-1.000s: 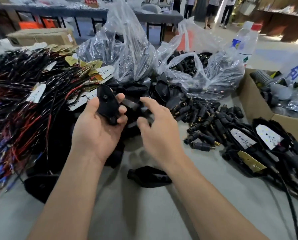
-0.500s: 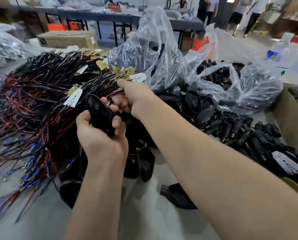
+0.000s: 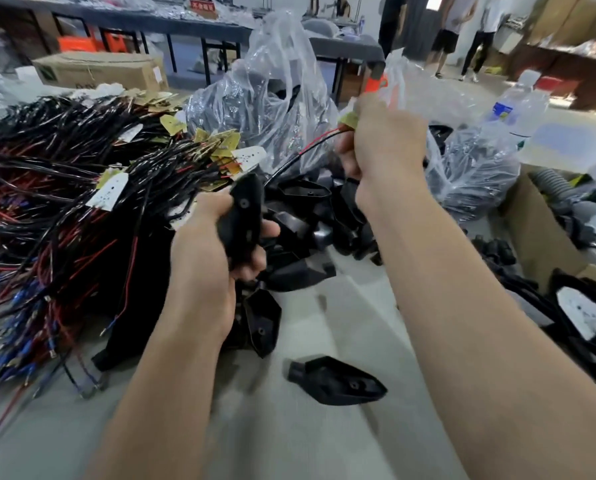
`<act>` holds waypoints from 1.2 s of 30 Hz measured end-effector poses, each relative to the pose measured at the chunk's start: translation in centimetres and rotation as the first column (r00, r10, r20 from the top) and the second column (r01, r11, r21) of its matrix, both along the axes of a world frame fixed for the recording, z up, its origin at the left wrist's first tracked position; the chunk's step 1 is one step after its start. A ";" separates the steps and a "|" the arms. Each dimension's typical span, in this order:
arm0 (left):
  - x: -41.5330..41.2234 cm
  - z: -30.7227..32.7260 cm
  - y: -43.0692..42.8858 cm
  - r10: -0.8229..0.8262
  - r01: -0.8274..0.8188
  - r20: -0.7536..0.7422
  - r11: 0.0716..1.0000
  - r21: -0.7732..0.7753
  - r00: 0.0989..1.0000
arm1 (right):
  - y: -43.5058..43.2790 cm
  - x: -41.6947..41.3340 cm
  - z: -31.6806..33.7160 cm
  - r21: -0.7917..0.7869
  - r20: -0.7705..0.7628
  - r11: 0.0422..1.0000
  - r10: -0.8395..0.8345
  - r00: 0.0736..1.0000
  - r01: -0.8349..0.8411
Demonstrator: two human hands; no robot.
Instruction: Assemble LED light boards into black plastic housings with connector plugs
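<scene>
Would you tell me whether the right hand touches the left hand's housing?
Apart: head view shows the right hand, holding a board, clear of the housing.

Head-worn camera looks forward and down, close over table (image 3: pixel 289 427).

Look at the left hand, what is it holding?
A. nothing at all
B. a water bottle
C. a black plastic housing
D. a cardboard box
C: the left hand has its fingers curled round a black plastic housing, while the right hand grips a wired LED board; the water bottle stands apart at the far right.
</scene>
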State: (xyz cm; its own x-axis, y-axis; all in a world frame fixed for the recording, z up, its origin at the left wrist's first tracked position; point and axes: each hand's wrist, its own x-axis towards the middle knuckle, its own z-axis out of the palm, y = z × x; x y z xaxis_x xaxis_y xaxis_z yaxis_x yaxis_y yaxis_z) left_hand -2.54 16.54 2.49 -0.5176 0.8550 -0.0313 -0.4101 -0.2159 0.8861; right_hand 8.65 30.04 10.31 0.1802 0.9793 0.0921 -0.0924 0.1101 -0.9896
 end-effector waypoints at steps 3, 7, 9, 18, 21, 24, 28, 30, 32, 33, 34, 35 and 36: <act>2.6 -0.2 0.5 -0.191 0.154 -0.159 0.963 -0.222 0.969 | -1.0 3.6 -0.2 -0.101 -0.179 0.988 0.100 0.979 -0.119; 4.7 -0.2 0.3 -0.335 0.290 -0.167 0.925 -0.247 0.927 | -3.2 7.5 -1.5 -0.054 -0.504 0.950 0.240 0.830 -0.307; 5.0 -0.1 0.1 -0.403 0.378 -0.089 0.902 -0.210 0.911 | -4.8 8.8 -3.3 -0.010 -0.275 0.933 0.343 0.898 -0.360; 6.0 -1.5 -0.2 -0.692 0.614 -0.088 0.686 -0.390 0.717 | -7.3 12.0 -8.0 0.064 0.061 0.968 0.241 0.969 -0.245; 5.2 -2.1 -0.4 -0.705 0.583 -0.128 0.663 -0.470 0.698 | -6.6 12.9 -8.2 0.082 -0.085 0.996 0.034 0.996 -0.027; 5.1 -2.5 -0.4 -0.727 0.603 -0.109 0.634 -0.484 0.678 | -6.7 12.8 -9.3 -0.009 -0.138 1.000 -0.010 0.990 0.009; 5.6 -2.7 -0.2 -0.787 0.659 -0.127 0.582 -0.477 0.604 | -6.5 12.6 -10.0 -0.055 -0.191 0.998 -0.001 0.982 -0.009; 5.8 -3.0 -0.1 -0.776 0.660 -0.138 0.603 -0.448 0.615 | -6.6 12.8 -9.9 -0.048 -0.190 0.987 0.142 0.971 -0.154; 6.0 -3.2 0.1 -0.734 0.626 -0.155 0.653 -0.426 0.661 | -6.9 12.7 -10.2 -0.077 -0.097 0.934 0.342 0.935 -0.350; 6.0 -3.4 0.3 -0.717 0.610 -0.165 0.673 -0.419 0.677 | -7.2 12.6 -10.4 -0.094 -0.026 0.902 0.421 0.907 -0.422; 6.0 -3.5 0.4 -0.704 0.595 -0.177 0.686 -0.417 0.688 | -7.5 12.4 -10.5 -0.103 0.035 0.886 0.458 0.889 -0.452; 6.0 -3.6 0.5 -0.689 0.577 -0.185 0.700 -0.421 0.700 | -7.5 12.2 -10.6 -0.099 0.080 0.894 0.445 0.892 -0.437; 6.0 -3.7 0.6 -0.661 0.544 -0.189 0.720 -0.430 0.726 | -7.5 12.1 -10.6 -0.087 0.099 0.914 0.403 0.910 -0.396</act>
State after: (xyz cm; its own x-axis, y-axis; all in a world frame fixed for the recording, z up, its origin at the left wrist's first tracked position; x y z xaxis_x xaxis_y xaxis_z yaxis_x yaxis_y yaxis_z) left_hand 3.41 17.13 -1.22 0.0765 0.9515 -0.2981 -0.0426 0.3018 0.9524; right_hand 20.73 22.56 -0.31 -0.2352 0.9716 0.0239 -0.0036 0.0237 -0.9997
